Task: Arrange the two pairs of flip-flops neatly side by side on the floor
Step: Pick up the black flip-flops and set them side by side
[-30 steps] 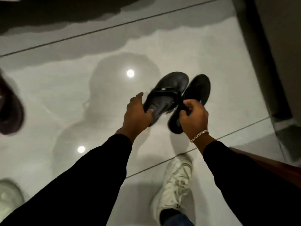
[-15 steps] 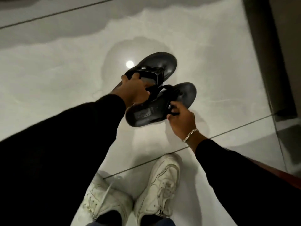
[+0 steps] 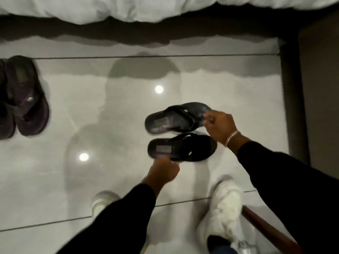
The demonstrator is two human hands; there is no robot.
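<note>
Beside the dark wall (image 3: 293,107) — hands (image 3: 219,125) clamped on both black flip-flops (image 3: 180,147), open floor (image 3: 91,116) leftward.

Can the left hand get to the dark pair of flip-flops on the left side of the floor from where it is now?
Probably yes. Bare floor lies between the left hand and the dark pair, with nothing in between. But the hand is at the near flip-flop, so it must leave that first.
</note>
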